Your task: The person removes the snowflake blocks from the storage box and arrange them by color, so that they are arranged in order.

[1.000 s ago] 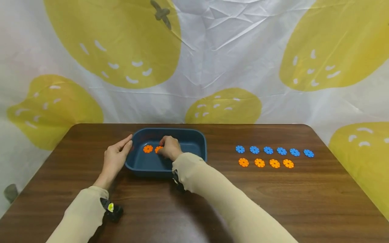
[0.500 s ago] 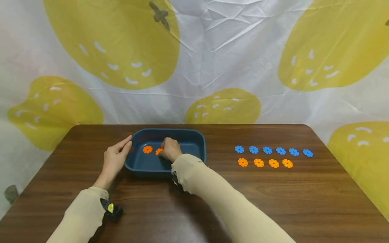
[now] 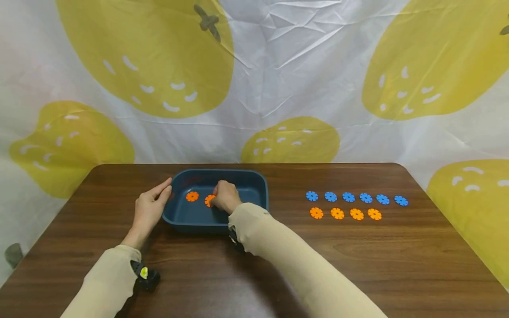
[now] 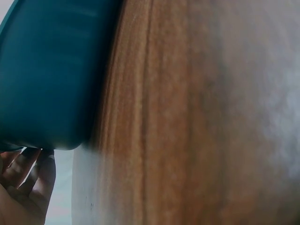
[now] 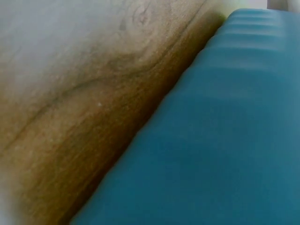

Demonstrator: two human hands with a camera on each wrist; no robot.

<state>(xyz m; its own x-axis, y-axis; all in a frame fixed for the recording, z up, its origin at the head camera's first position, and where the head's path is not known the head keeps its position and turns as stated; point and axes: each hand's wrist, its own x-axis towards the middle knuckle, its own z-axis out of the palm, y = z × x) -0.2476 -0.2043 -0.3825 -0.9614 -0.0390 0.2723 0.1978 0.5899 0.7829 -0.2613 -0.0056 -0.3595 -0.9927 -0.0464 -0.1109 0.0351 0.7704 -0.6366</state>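
Note:
A dark blue rectangular plastic tub [image 3: 187, 225] stands at the left middle of the table. My left hand [image 3: 149, 207] touches its left end, fingertips against the wall; in the left wrist view, fingers [image 4: 43, 180] meet the outer wall. My right hand [image 3: 226, 196] reaches inside, its curled fingers pinching an orange notched interlocking disc [image 3: 209, 200] low over the floor. Another orange disc [image 3: 192, 196] lies flat to its left. The right hand covers part of the held disc and the floor behind. In the right wrist view, only the tub's outer wall [image 5: 201, 140] and tabletop show.
Right of the tub, a row of several blue discs [image 3: 348, 197] lies on the wooden table [image 3: 358, 265]. In front of it runs a row of several orange discs [image 3: 356, 214]. A lemon-print cloth [image 3: 286, 88] hangs behind the table.
Inside the tub, my right hand has shifted slightly right and toward me with the orange disc, widening the gap to the other one. My left hand has stayed at the tub's end.

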